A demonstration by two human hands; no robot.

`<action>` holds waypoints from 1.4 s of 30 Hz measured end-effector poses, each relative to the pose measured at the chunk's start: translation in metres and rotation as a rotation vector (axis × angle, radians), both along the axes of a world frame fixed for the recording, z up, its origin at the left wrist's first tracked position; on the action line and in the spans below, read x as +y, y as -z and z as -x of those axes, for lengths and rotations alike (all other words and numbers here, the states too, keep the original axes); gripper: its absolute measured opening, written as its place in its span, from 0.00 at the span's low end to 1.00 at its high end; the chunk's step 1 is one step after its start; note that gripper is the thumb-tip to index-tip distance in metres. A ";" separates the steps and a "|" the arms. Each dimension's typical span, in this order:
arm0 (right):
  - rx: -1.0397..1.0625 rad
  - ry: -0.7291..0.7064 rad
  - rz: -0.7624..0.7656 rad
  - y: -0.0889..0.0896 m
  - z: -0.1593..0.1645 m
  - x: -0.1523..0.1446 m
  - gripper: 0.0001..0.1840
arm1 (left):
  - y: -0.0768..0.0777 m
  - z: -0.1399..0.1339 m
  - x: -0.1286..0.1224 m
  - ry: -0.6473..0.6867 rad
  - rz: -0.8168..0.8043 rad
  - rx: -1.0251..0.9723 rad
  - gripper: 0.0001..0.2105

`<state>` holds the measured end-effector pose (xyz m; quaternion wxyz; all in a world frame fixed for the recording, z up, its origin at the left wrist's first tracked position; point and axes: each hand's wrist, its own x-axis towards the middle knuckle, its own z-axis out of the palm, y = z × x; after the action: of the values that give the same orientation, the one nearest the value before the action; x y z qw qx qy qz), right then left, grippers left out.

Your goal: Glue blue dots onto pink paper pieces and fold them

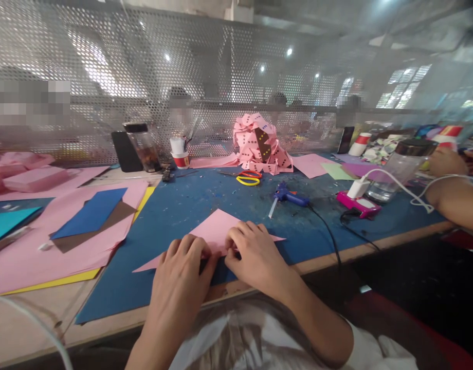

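Note:
A pink sheet of paper, triangular in outline, lies on the blue mat near the table's front edge. My left hand is curled over the paper's left part, thumb and fingers pinching its near edge. Close beside it, my right hand has its bent fingers closed on the same near edge. Both hands hide much of that edge. Beyond them lie scissors with red and yellow handles and a blue glue gun with a glue stick in it.
A pink folded-paper model stands at the back. Pink sheets with blue and brown pieces on top lie left. Right are a pink power strip, a water bottle and another person's arm. The glue gun's cord crosses the front edge.

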<state>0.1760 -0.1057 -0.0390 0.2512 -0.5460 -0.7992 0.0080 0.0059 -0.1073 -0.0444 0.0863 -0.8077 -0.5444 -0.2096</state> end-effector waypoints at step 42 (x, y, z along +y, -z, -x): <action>0.080 0.074 0.038 -0.006 -0.076 -0.013 0.09 | 0.001 0.004 0.004 0.027 0.065 -0.094 0.09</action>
<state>0.2518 -0.1189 -0.0331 0.2724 -0.5790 -0.7677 0.0357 0.0024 -0.1029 -0.0458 0.0316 -0.8064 -0.5436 -0.2308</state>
